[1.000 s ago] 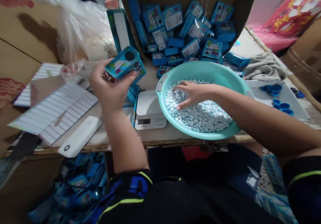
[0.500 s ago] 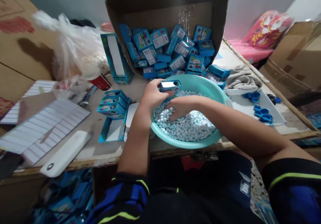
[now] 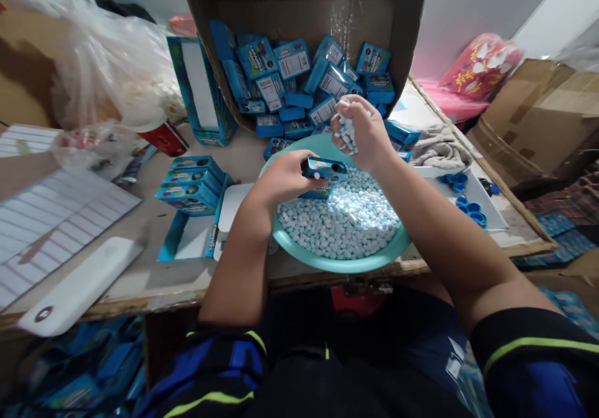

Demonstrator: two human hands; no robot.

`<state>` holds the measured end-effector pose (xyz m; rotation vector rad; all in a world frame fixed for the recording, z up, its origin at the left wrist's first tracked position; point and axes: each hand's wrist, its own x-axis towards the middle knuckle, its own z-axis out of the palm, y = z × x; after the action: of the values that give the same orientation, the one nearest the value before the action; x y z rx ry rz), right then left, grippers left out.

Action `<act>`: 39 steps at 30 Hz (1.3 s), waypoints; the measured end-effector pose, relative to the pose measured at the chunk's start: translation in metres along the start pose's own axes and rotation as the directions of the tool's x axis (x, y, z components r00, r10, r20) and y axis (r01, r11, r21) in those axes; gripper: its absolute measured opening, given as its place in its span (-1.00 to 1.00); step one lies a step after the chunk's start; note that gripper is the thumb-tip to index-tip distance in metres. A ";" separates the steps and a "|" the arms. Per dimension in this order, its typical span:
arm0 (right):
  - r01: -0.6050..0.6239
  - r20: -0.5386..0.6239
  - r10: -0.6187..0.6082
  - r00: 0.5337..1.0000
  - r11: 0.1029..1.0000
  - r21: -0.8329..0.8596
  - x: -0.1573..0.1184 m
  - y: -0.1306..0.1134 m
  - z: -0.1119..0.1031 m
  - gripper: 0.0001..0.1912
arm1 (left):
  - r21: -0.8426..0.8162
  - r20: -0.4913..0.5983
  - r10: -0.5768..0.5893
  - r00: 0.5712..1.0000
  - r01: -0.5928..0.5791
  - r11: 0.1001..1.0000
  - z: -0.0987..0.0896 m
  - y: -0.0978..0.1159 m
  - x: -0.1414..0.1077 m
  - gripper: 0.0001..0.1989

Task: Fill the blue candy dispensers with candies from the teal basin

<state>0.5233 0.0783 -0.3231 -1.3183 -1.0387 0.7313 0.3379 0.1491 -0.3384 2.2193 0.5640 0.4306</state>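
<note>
Over a teal plastic basin, the left hand grips a small blue box between fingers and thumb, while the right hand curls around a clump of pale blue candies, above the heap of candies filling the basin. On the table beside it stand stacked blue boxes, and behind it a tilted cardboard carton holds many more.

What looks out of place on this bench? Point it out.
The cardboard box sits tipped toward the person, with blue printed packets spilling over its lip onto the bench beside the teal basin. More blue packets lie in a loose heap below the bench, which looks like a spill.
</note>
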 end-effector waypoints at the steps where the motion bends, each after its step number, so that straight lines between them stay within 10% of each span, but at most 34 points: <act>1: 0.005 -0.011 -0.005 1.000 1.000 0.001 0.001 0.004 0.003 -0.32 | -0.018 0.014 0.003 1.000 -0.003 1.000 0.000 0.000 0.000 -0.65; 28: 0.085 0.145 -0.073 0.987 0.993 -0.079 -0.013 0.006 0.020 -0.41 | -0.035 -0.025 0.051 0.998 -0.052 0.998 -0.003 -0.005 0.002 -0.62; 39: 0.091 -0.045 -0.088 0.995 0.994 0.057 -0.006 0.007 0.012 -0.34 | -0.107 -0.240 -0.018 0.971 -0.008 0.994 0.001 -0.012 0.006 -0.53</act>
<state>0.5108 0.0789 -0.3317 -1.2238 -1.0279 0.6589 0.3407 0.1587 -0.3475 2.0756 0.6577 0.7178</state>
